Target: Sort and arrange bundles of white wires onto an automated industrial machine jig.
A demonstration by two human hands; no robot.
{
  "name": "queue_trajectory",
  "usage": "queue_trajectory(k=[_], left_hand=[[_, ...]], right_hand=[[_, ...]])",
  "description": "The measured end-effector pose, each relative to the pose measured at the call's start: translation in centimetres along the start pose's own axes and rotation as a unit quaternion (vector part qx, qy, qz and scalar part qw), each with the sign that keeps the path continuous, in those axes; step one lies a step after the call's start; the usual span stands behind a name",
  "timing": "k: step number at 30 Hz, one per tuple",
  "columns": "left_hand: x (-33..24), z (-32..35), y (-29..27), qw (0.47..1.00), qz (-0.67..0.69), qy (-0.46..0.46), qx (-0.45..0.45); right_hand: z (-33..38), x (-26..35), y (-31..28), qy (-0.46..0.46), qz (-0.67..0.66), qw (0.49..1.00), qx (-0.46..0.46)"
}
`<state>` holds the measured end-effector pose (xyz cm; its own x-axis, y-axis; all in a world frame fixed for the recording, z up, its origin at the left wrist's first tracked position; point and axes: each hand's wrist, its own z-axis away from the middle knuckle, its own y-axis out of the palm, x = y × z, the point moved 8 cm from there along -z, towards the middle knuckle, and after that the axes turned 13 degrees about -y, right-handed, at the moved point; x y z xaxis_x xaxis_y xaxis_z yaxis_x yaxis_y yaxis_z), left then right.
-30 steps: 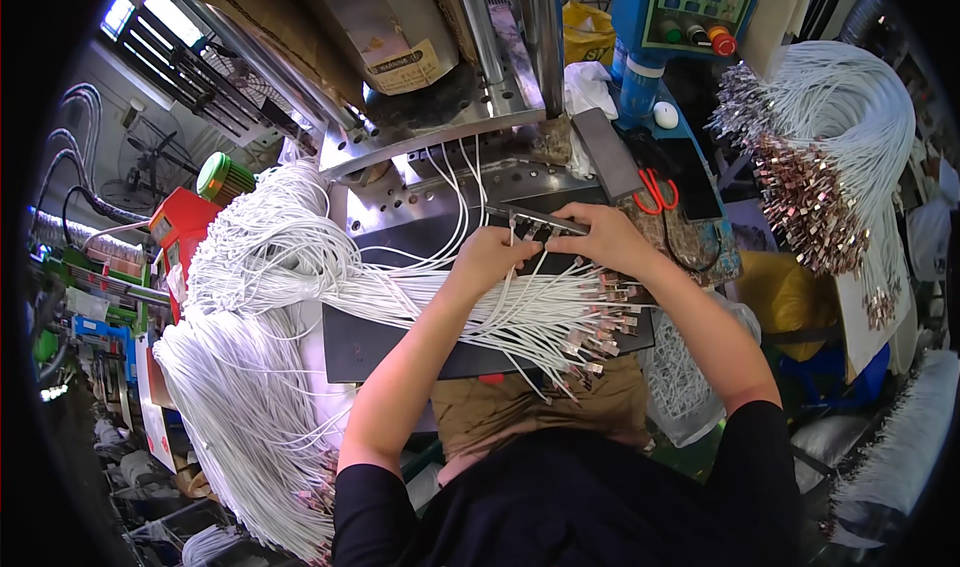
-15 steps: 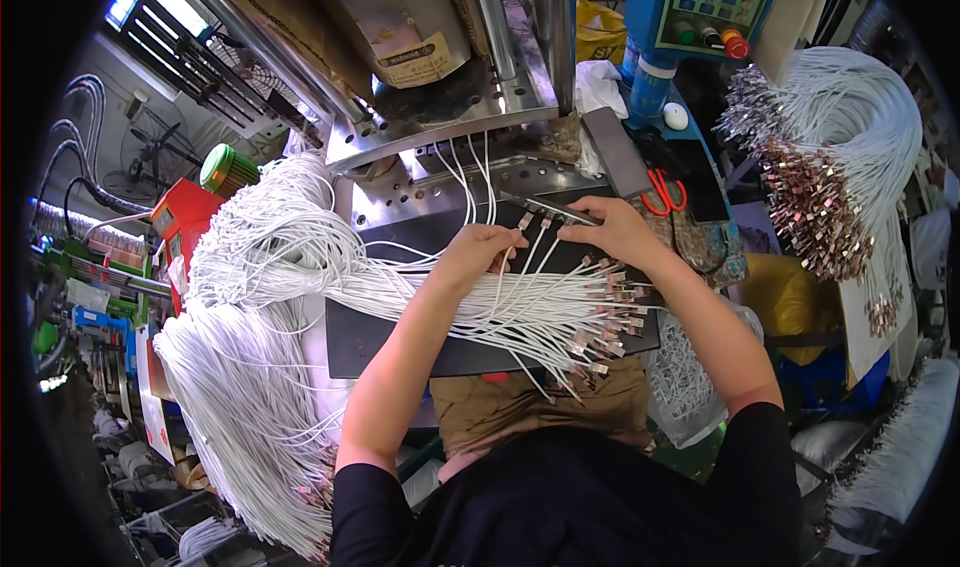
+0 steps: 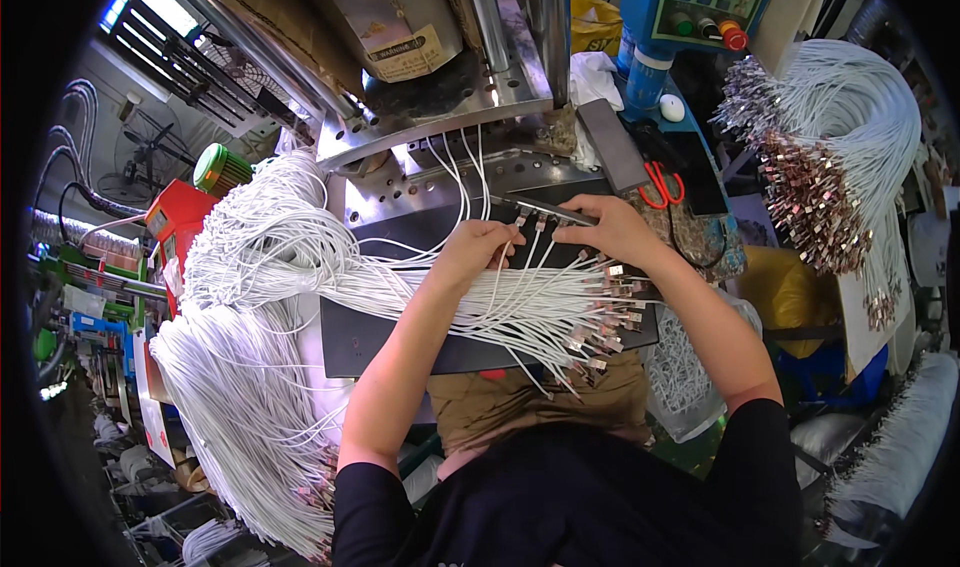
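My left hand (image 3: 476, 251) is closed in a pinch on a white cable, close to the small metal connector (image 3: 520, 222) at its end. That connector lies at the left part of a slim dark metal bar (image 3: 556, 210). My right hand (image 3: 606, 229) grips the bar's right end between thumb and fingers. A second white cable (image 3: 535, 244) runs up to the bar between my hands. Below them, a thick bundle of white cables (image 3: 480, 302) lies across a black board (image 3: 350, 335), its metal connectors (image 3: 607, 317) fanned out on the right.
A press with a steel plate (image 3: 440, 117) stands ahead; several white cables hang from it. Red-handled scissors (image 3: 661, 185) and a grey block (image 3: 612, 147) lie right. Large cable bundles (image 3: 235, 387) hang left, another (image 3: 830, 157) right. A control box (image 3: 710, 12) stands far right.
The whole view has shifted slightly. My left hand has brought its cable's connector a little nearer to the bar, while my right hand keeps its grip.
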<state>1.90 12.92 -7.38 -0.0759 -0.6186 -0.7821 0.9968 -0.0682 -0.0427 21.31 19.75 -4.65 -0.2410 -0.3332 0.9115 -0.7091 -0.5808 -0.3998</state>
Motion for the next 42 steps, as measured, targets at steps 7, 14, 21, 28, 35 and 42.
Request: queue_trajectory(k=[7, 14, 21, 28, 35, 42], left_hand=[[0.1, 0.1, 0.4, 1.0, -0.012, 0.028, 0.003], [0.1, 0.1, 0.2, 1.0, 0.002, 0.025, 0.003], [-6.3, 7.4, 4.4, 0.821, -0.349, 0.338, -0.3], [-5.7, 7.8, 11.3, 0.68, -0.517, 0.418, -0.308], [-5.5, 8.7, 10.3, 0.726, -0.486, 0.366, -0.32], [-5.6, 8.0, 9.9, 0.729, -0.458, 0.387, -0.329]], right_hand=[[-0.1, -0.2, -0.1, 0.008, 0.001, 1.0, 0.002], [0.3, 0.8, 0.0, -0.014, -0.022, 1.0, -0.003], [0.3, 1.1, -0.9, 0.015, 0.06, 0.998, 0.012], [0.2, 1.1, -0.7, 0.022, 0.053, 0.998, -0.02], [0.3, 0.5, -1.1, 0.023, 0.053, 0.997, -0.049], [0.1, 0.4, -0.7, 0.04, 0.044, 0.998, -0.031]])
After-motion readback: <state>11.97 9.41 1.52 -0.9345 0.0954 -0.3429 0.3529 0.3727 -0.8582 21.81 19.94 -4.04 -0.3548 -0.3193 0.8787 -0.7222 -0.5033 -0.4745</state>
